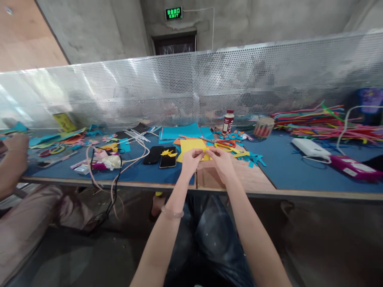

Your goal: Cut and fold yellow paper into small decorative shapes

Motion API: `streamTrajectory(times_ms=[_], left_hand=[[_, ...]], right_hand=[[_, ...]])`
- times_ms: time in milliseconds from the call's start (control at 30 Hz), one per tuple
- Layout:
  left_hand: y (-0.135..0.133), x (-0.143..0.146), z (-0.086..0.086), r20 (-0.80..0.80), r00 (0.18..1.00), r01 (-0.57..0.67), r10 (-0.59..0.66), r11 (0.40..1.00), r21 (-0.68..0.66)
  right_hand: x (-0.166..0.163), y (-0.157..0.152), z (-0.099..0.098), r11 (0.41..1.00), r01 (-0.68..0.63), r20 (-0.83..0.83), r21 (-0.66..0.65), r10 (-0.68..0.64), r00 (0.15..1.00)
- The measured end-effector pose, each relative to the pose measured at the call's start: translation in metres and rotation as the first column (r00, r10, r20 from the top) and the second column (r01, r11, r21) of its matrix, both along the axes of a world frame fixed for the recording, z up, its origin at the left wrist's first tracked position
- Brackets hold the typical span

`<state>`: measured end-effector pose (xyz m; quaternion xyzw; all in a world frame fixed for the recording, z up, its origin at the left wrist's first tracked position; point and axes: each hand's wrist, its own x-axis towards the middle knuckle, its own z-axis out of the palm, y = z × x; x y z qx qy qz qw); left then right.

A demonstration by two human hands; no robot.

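Note:
My left hand (192,160) and my right hand (220,161) meet over the near edge of the table. Between their pinched fingertips is a small piece of yellow paper (206,150); its exact shape is partly hidden by the fingers. Just behind the hands lies a larger yellow sheet (191,145). To the left, yellow paper cut-outs (168,153) rest on a dark phone (168,161). Yellow strips (241,154) and blue paper cut-outs (254,158) lie right of my right hand, near orange-handled scissors (226,143).
Blue sheets (181,131) and a red-capped bottle (228,121) stand behind. A glue gun (109,162) with looping cables lies left; a white power block (310,147), purple box (356,168) and coloured pipe cleaners (317,123) lie right. Another person's hand (14,153) is far left.

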<state>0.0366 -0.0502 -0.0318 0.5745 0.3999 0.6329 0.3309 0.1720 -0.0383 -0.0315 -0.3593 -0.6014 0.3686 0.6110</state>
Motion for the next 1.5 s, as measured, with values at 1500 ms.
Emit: streamTrajectory(times_ms=[1500], left_hand=[[0.0064, -0.0036, -0.0037, 0.062, 0.991, -0.118, 0.116, 0.993, 0.03]], right_hand=[[-0.0033, -0.0003, -0.0026, 0.996, 0.047, 0.237, 0.077, -0.064, 0.969]])
